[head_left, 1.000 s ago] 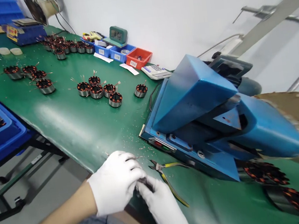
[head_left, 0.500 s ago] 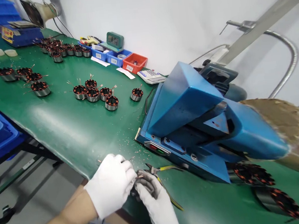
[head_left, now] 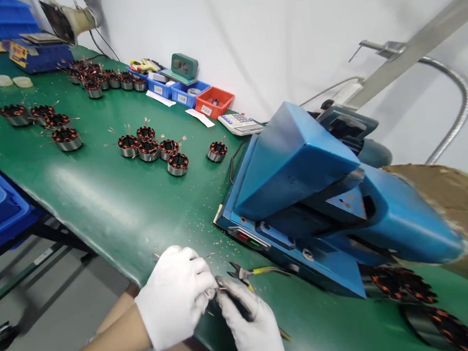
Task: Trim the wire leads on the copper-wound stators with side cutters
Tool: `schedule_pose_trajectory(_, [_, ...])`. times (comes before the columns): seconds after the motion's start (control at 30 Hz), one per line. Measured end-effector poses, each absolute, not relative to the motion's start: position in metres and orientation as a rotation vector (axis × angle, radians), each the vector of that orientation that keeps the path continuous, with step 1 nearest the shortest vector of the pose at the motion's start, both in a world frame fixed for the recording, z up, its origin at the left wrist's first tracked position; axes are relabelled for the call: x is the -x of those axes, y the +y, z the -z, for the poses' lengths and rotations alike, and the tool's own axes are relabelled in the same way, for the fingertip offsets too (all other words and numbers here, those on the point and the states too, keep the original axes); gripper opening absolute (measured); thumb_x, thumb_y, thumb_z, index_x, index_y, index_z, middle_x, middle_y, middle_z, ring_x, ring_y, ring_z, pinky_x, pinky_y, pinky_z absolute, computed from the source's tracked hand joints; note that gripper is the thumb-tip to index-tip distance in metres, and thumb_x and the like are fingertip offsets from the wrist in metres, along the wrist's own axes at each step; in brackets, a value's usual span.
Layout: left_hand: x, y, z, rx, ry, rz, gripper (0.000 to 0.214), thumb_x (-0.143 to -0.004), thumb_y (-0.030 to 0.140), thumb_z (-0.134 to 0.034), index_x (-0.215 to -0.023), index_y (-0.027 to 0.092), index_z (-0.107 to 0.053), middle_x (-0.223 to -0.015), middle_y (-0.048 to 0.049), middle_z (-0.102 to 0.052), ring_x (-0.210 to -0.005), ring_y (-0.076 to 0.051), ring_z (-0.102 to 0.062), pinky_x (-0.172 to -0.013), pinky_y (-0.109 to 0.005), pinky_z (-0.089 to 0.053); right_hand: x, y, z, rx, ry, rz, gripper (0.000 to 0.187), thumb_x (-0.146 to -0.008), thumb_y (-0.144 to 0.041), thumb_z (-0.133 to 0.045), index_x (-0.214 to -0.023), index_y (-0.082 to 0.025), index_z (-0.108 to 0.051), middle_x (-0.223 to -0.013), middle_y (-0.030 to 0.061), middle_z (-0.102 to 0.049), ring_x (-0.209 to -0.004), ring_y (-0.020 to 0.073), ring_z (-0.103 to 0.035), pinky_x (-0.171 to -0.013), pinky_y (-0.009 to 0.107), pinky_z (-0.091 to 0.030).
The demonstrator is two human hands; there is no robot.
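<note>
My left hand (head_left: 178,297), in a white glove, has its fingers pinched together at the fingertips of my right hand (head_left: 253,322). The right glove is also white, with grey-stained fingers, and it is closed around a dark motor stator (head_left: 238,304), mostly hidden by the fingers. A thin copper wire (head_left: 222,288) shows where the two hands meet. More fine wire ends stick out past the left knuckles; what they belong to is hidden. Beside the right hand, yellow-handled cutting pliers (head_left: 242,273) lie with jaws apart, partly under that hand.
A blue machine (head_left: 293,174) stands right of the hands, with larger stators (head_left: 441,326) near it. Several wound stators (head_left: 177,165) sit across the green table (head_left: 105,201). Small bins (head_left: 212,102), a calculator (head_left: 240,123) and a clock (head_left: 184,65) line the wall.
The right hand's fingers have shifted and turned around the stator, so less of its wires shows. The left hand stays pinched close by. The whole view has shifted slightly.
</note>
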State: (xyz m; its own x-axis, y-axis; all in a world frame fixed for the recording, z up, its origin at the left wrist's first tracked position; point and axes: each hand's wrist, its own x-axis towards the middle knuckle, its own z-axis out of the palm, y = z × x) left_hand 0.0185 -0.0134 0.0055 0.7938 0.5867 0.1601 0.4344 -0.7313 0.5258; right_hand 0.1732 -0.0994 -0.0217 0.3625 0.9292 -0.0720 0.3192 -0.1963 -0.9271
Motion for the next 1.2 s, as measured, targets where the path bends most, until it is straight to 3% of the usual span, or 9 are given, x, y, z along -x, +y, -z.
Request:
schedule_pose_trajectory(0.2, [-0.020,-0.014,-0.007,-2.549,0.774,-0.311,0.009,-0.087,0.020,-0.053,-0.078,0.019,-0.055,-0.084,-0.0019,-0.060,-0.081,-0.021,-0.049,-0.072,-0.037,-0.034,-0.165,-0.116,0.041,1.689,-0.761,-1.009,0.017,-0.074,-0.033,-0.072,-0.083,-0.020,-0.076,-0.084,0.0084,-0.077,-0.077,0.0242,-0.072,-0.073,0.032,-0.060])
schedule_pose_trajectory(0.43, [-0.019,-0.013,-0.004,-2.509,0.766,-0.376,0.009,-0.089,0.019,-0.052,-0.080,0.020,-0.056,-0.084,-0.0011,-0.060,-0.082,-0.021,-0.049,-0.070,-0.037,-0.032,-0.179,-0.114,0.046,1.561,-1.490,-0.269,0.033,-0.085,-0.014,-0.060,-0.116,-0.025,-0.066,-0.106,0.0060,-0.074,-0.096,0.0224,-0.070,-0.088,0.037,-0.057])
schedule_pose_trajectory(0.57, [-0.018,-0.012,-0.003,-2.503,0.704,-0.415,0.010,-0.089,0.019,-0.052,-0.080,0.021,-0.056,-0.085,-0.0009,-0.061,-0.082,-0.020,-0.049,-0.071,-0.036,-0.032,-0.189,-0.107,0.038,1.478,-1.845,0.073,0.038,-0.085,-0.010,-0.054,-0.120,-0.022,-0.064,-0.102,0.0096,-0.075,-0.092,0.0257,-0.069,-0.081,0.041,-0.054])
schedule_pose_trajectory(0.67, [-0.016,-0.010,-0.003,-2.554,0.658,-0.417,0.012,-0.088,0.019,-0.052,-0.077,0.020,-0.055,-0.084,-0.0012,-0.061,-0.081,-0.020,-0.049,-0.069,-0.036,-0.031,-0.182,-0.104,0.029,1.647,-1.537,-0.433,0.011,-0.080,-0.023,-0.061,-0.085,-0.021,-0.071,-0.079,0.0086,-0.073,-0.076,0.0245,-0.065,-0.072,0.038,-0.049])
schedule_pose_trajectory(0.77, [-0.016,-0.008,-0.002,-2.643,0.610,-0.413,0.009,-0.085,0.018,-0.056,-0.077,0.020,-0.054,-0.084,-0.0013,-0.062,-0.083,-0.021,-0.050,-0.069,-0.037,-0.032,-0.169,-0.100,0.016,1.720,-1.054,-1.162,0.034,-0.084,-0.041,-0.052,-0.055,-0.023,-0.049,-0.049,0.0001,-0.052,-0.047,0.0161,-0.049,-0.048,0.029,-0.041])
schedule_pose_trajectory(0.9, [-0.015,-0.007,0.001,-2.675,0.552,-0.417,0.007,-0.082,0.017,-0.058,-0.078,0.019,-0.053,-0.086,-0.0006,-0.062,-0.086,-0.022,-0.051,-0.070,-0.038,-0.032,-0.167,-0.095,-0.002,1.639,-0.859,-1.656,0.034,-0.083,-0.044,-0.046,-0.055,-0.024,-0.040,-0.040,-0.0052,-0.041,-0.033,0.0119,-0.039,-0.037,0.025,-0.033])
schedule_pose_trajectory(1.0, [-0.014,-0.007,0.002,-2.653,0.544,-0.423,0.008,-0.083,0.016,-0.056,-0.077,0.020,-0.052,-0.082,-0.0005,-0.060,-0.082,-0.021,-0.050,-0.067,-0.037,-0.030,-0.178,-0.094,-0.009,1.824,-1.065,-1.447,0.012,-0.068,-0.029,-0.065,-0.074,-0.020,-0.061,-0.064,0.0021,-0.065,-0.057,0.0172,-0.059,-0.056,0.028,-0.045])
schedule_pose_trajectory(1.07, [-0.014,-0.007,0.003,-2.646,0.550,-0.428,0.007,-0.083,0.018,-0.057,-0.079,0.021,-0.053,-0.081,-0.0005,-0.059,-0.081,-0.021,-0.049,-0.067,-0.038,-0.030,-0.181,-0.095,-0.007,1.861,-1.305,-1.057,0.017,-0.068,-0.028,-0.065,-0.083,-0.021,-0.068,-0.079,0.0060,-0.071,-0.072,0.0219,-0.062,-0.071,0.034,-0.046])
schedule_pose_trajectory(1.2, [-0.014,-0.007,0.002,-2.664,0.555,-0.426,0.008,-0.083,0.020,-0.059,-0.078,0.021,-0.052,-0.083,-0.0002,-0.059,-0.082,-0.022,-0.050,-0.066,-0.038,-0.030,-0.171,-0.097,0.001,1.742,-0.963,-1.263,0.027,-0.075,-0.043,-0.061,-0.057,-0.022,-0.058,-0.052,0.0005,-0.055,-0.050,0.0152,-0.047,-0.054,0.029,-0.039])
